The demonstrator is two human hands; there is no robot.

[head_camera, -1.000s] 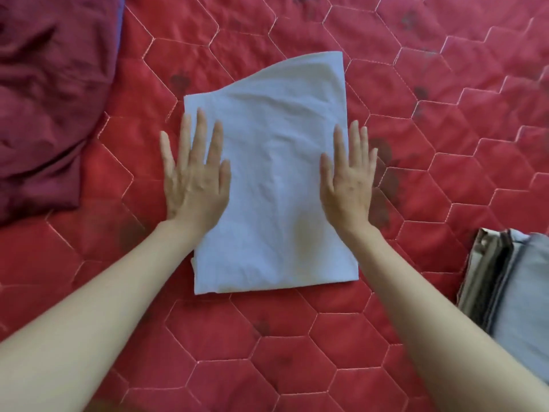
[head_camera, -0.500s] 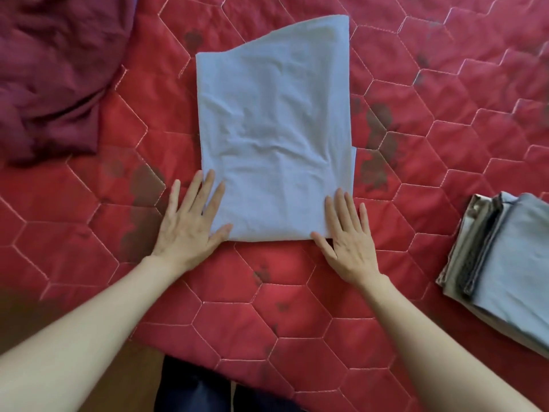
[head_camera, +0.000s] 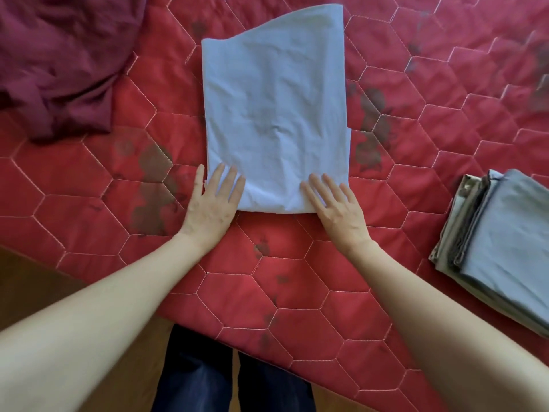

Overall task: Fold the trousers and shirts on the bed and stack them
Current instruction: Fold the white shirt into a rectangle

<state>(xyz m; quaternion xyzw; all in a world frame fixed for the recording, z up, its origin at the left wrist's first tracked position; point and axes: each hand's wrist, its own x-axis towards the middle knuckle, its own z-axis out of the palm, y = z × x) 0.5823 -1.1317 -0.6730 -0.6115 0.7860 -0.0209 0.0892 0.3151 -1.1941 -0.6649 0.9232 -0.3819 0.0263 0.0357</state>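
Head view: light blue garment (head_camera: pixel 276 114) is lying flat, partly folded, in the upper middle of the frame on the red quilt (head_camera: pixel 297 292). Both hands are sliding back from its middle to its near edge. Left hand (head_camera: pixel 212 208) and right hand (head_camera: pixel 337 209) are resting flat, fingers straight and spread, gripping nothing. Smoothing looks finished; next fold probably starts from this edge. Folded stack (head_camera: pixel 502 242) is waiting at right, maroon cloth (head_camera: pixel 59 60) sitting unfolded upper left.

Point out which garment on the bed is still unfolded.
The maroon garment, crumpled at the far left. The light blue garment under both hands lies flat and folded, and the grey and olive ones sit in a folded stack at right.
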